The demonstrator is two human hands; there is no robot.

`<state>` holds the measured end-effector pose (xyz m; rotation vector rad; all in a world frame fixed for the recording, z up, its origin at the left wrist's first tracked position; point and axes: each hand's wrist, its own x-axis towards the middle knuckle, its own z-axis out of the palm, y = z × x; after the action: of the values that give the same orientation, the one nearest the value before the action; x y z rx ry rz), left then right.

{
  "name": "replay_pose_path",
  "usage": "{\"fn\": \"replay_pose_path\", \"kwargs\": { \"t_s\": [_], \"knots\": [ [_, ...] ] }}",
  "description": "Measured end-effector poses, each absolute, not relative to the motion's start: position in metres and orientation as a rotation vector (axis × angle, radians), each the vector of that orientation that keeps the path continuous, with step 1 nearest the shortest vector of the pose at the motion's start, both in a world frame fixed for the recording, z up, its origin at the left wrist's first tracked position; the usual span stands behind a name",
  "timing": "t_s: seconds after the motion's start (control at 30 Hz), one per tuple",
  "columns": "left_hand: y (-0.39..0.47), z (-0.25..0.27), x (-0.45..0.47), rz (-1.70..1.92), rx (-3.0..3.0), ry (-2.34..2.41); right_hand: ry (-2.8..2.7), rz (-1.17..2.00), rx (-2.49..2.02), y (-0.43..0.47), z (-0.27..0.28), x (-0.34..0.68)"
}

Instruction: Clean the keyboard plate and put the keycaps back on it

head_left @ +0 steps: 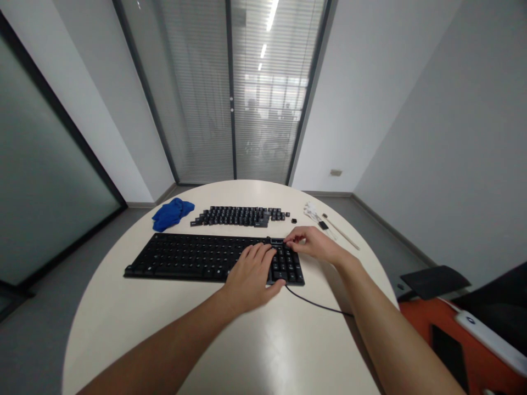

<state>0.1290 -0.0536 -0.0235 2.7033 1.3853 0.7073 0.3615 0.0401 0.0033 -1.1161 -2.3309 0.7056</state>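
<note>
A black keyboard (185, 258) lies across the round table, its cable (315, 303) running off to the right. My left hand (251, 280) rests on the keyboard's right part with its fingers stretched over the keys and the thumb at the front edge. At the top right corner, above the number pad, my right hand (310, 243) has thumb and fingertips pinched together; whatever they hold is too small to make out. Beyond the keyboard, loose black keycaps (234, 215) lie in rows. One single keycap (293, 221) sits apart, near my right hand.
A crumpled blue cloth (172, 214) lies at the back left of the table (135, 329). At the right are a thin stick-like brush (341, 231), a small wire tool with a black handle (323, 225) and a white crumpled piece (310, 209). An orange chair (415, 318) stands beside the table.
</note>
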Motion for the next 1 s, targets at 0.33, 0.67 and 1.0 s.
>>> {"fn": "replay_pose_path", "kwargs": {
  "t_s": [0.33,0.67,1.0],
  "knots": [
    [-0.0541,-0.023,0.1291,0.704,2.695,1.383,-2.358,0.698,-1.089,0.0376,0.0068,0.3588],
    [-0.0546,-0.0222,0.129,0.688,2.705,1.39,-2.252,0.69,-1.276,0.0379,0.0024,0.3588],
    [-0.0544,-0.0213,0.1292,0.661,2.711,1.394,-2.24,0.935,-1.357,0.0408,0.0002,0.3588]
  ]
}}
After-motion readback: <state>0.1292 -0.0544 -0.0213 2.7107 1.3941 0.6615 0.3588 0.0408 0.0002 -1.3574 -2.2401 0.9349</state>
